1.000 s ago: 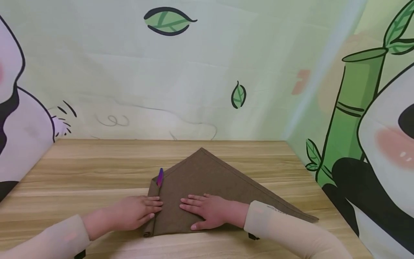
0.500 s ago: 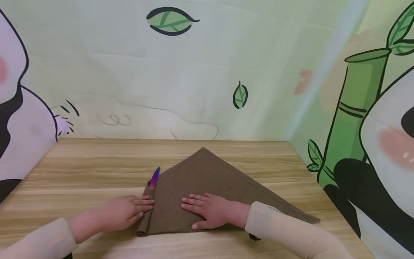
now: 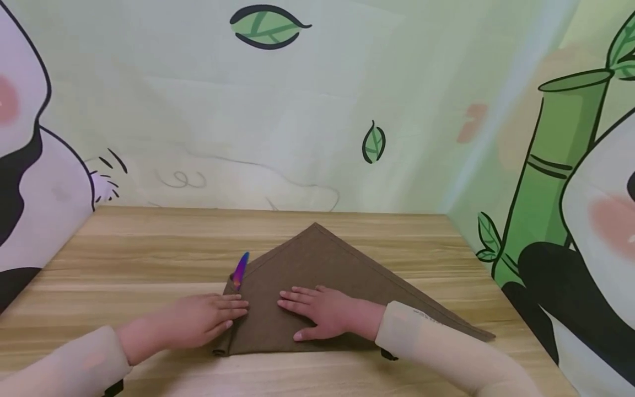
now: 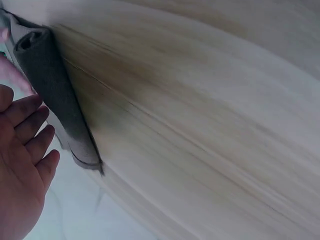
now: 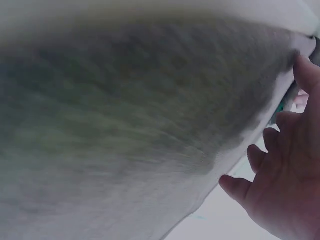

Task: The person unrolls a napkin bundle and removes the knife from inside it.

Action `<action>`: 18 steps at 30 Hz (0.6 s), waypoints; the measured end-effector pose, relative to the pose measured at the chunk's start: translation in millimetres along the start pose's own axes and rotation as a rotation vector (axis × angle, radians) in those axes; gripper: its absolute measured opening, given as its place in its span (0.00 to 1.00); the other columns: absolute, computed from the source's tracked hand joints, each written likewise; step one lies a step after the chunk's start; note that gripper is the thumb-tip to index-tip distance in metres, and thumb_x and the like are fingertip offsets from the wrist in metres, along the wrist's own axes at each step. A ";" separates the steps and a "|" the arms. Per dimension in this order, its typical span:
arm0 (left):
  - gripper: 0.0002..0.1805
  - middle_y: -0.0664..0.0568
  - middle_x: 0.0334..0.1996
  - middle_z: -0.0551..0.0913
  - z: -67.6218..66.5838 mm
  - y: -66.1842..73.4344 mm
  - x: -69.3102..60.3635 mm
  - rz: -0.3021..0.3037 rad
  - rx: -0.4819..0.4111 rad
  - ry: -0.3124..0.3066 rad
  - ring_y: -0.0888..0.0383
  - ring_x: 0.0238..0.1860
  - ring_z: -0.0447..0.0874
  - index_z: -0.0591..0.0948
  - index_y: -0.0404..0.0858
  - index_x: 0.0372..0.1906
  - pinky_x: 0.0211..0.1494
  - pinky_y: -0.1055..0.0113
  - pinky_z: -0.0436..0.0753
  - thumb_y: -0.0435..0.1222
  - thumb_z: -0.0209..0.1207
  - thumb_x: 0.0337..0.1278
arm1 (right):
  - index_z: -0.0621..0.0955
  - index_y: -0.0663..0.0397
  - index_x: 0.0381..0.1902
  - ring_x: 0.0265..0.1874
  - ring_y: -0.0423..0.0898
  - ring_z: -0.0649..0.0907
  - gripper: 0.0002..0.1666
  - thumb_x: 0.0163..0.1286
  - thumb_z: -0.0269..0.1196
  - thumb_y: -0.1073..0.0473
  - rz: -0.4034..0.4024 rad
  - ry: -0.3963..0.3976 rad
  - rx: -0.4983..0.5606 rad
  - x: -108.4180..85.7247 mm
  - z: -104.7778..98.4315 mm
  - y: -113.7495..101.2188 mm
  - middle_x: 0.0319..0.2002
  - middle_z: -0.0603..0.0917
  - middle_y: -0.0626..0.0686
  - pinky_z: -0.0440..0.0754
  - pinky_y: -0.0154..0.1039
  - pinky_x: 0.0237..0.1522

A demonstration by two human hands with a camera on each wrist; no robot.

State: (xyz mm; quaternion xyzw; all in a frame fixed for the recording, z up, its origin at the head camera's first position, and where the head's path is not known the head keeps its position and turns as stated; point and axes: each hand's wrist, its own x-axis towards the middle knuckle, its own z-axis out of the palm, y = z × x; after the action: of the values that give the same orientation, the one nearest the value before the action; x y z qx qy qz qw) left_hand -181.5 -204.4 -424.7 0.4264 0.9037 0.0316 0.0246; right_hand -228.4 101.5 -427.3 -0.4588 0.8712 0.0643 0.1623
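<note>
A brown cloth napkin [image 3: 317,259] lies on the table, folded to a triangle with its peak at the far side. Its left end is wound into a narrow roll [image 4: 52,80]. Out of the roll's far end sticks a purple-blue iridescent tip [image 3: 240,270], shaped like a knife blade; the rest is hidden in the cloth. My left hand [image 3: 205,320] lies across the roll, its fingers extended and pressing on it. My right hand [image 3: 324,311] rests flat on the cloth's middle, fingers spread. In the right wrist view, that hand [image 5: 290,175] is beside the blurred cloth.
The wooden table [image 3: 149,248] runs back to a printed fabric backdrop [image 3: 198,110] with leaves, bamboo and panda drawings. The backdrop also stands along the left and right sides. The napkin's long corner points right, near the right sleeve [image 3: 446,344].
The roll and my left hand shifted left, then slightly back right. The iridescent tip swung leftward with it and returned partway. My right hand has stayed in place on the cloth.
</note>
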 end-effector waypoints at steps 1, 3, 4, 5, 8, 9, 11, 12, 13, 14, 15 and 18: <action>0.22 0.46 0.66 0.82 -0.2 1.4 1.8 0.008 -0.004 -0.017 0.44 0.68 0.80 0.80 0.38 0.67 0.69 0.49 0.81 0.41 0.50 0.77 | 0.54 0.38 0.83 0.84 0.44 0.54 0.44 0.77 0.52 0.33 0.002 0.010 -0.003 1.9 -1.3 -0.3 0.84 0.53 0.42 0.64 0.57 0.80; 0.22 0.48 0.67 0.82 0.7 3.4 3.4 0.017 -0.006 -0.054 0.45 0.69 0.79 0.79 0.39 0.67 0.70 0.50 0.80 0.42 0.50 0.78 | 0.54 0.38 0.83 0.84 0.43 0.54 0.44 0.78 0.51 0.33 -0.001 0.025 -0.009 6.1 -2.6 -1.7 0.84 0.53 0.42 0.63 0.57 0.80; 0.22 0.48 0.67 0.82 1.6 4.1 3.6 0.019 -0.009 -0.071 0.46 0.69 0.79 0.79 0.39 0.67 0.70 0.51 0.80 0.42 0.49 0.78 | 0.54 0.38 0.83 0.84 0.43 0.54 0.44 0.78 0.51 0.32 -0.006 0.024 -0.006 8.0 -2.9 -2.6 0.84 0.53 0.42 0.63 0.57 0.80; 0.22 0.48 0.67 0.82 2.8 4.5 3.4 0.023 -0.008 -0.082 0.46 0.69 0.79 0.79 0.38 0.68 0.70 0.51 0.80 0.42 0.49 0.78 | 0.54 0.38 0.83 0.84 0.43 0.54 0.44 0.78 0.51 0.32 -0.007 0.016 -0.004 9.4 -2.9 -3.6 0.84 0.53 0.41 0.63 0.57 0.81; 0.21 0.48 0.66 0.83 6.9 4.0 2.0 0.033 0.008 -0.078 0.47 0.68 0.80 0.80 0.38 0.66 0.69 0.52 0.81 0.41 0.50 0.77 | 0.53 0.38 0.83 0.84 0.43 0.53 0.44 0.78 0.50 0.32 -0.009 -0.016 0.002 11.8 -0.6 -5.1 0.84 0.53 0.41 0.62 0.56 0.81; 0.21 0.48 0.65 0.83 8.0 3.5 1.4 0.034 0.013 -0.069 0.47 0.68 0.80 0.80 0.38 0.66 0.69 0.53 0.81 0.41 0.51 0.77 | 0.53 0.37 0.84 0.84 0.43 0.53 0.44 0.78 0.50 0.32 -0.006 -0.025 0.004 11.9 0.7 -5.1 0.84 0.52 0.41 0.62 0.56 0.81; 0.20 0.49 0.63 0.85 9.8 1.9 -0.5 0.054 0.047 -0.030 0.47 0.67 0.82 0.82 0.38 0.64 0.67 0.53 0.82 0.40 0.52 0.76 | 0.52 0.37 0.84 0.84 0.43 0.52 0.43 0.79 0.49 0.32 0.000 -0.034 0.008 11.3 3.2 -4.5 0.84 0.52 0.41 0.62 0.56 0.82; 0.19 0.49 0.62 0.86 10.4 0.9 -1.8 0.060 0.065 -0.010 0.47 0.66 0.82 0.83 0.38 0.63 0.67 0.53 0.82 0.40 0.53 0.75 | 0.52 0.38 0.84 0.84 0.43 0.52 0.43 0.79 0.49 0.33 0.003 -0.031 0.011 11.1 4.6 -4.0 0.84 0.51 0.41 0.61 0.56 0.82; 0.19 0.50 0.61 0.86 10.7 0.0 -3.3 0.065 0.082 0.012 0.47 0.65 0.83 0.83 0.38 0.61 0.66 0.53 0.83 0.39 0.53 0.75 | 0.52 0.38 0.84 0.84 0.43 0.52 0.43 0.79 0.49 0.33 0.003 -0.027 0.014 10.7 5.6 -3.6 0.84 0.51 0.41 0.61 0.56 0.82; 0.18 0.50 0.59 0.87 10.8 -0.9 -5.0 0.071 0.097 0.032 0.47 0.64 0.83 0.84 0.38 0.60 0.65 0.53 0.83 0.39 0.54 0.74 | 0.52 0.38 0.84 0.84 0.43 0.52 0.43 0.79 0.49 0.33 0.003 -0.024 0.018 10.3 6.2 -3.2 0.84 0.51 0.41 0.61 0.56 0.82; 0.18 0.50 0.58 0.88 11.0 -2.0 -6.7 0.069 0.111 0.046 0.47 0.64 0.84 0.85 0.38 0.59 0.64 0.53 0.84 0.39 0.55 0.73 | 0.52 0.38 0.84 0.84 0.43 0.51 0.43 0.79 0.49 0.33 0.002 -0.019 0.017 10.1 6.8 -2.8 0.84 0.51 0.41 0.61 0.56 0.82; 0.16 0.51 0.57 0.88 10.9 -4.4 -11.9 0.047 0.111 0.067 0.47 0.62 0.85 0.86 0.39 0.57 0.63 0.52 0.84 0.38 0.56 0.72 | 0.51 0.38 0.84 0.85 0.43 0.51 0.43 0.79 0.49 0.33 0.003 -0.014 0.017 10.5 7.7 -2.2 0.84 0.50 0.41 0.60 0.57 0.82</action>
State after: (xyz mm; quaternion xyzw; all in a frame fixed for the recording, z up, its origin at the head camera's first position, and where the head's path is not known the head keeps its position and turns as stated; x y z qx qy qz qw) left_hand -176.6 -216.0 -435.7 0.4471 0.8940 -0.0035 -0.0299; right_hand -230.4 94.1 -438.1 -0.4556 0.8713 0.0605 0.1721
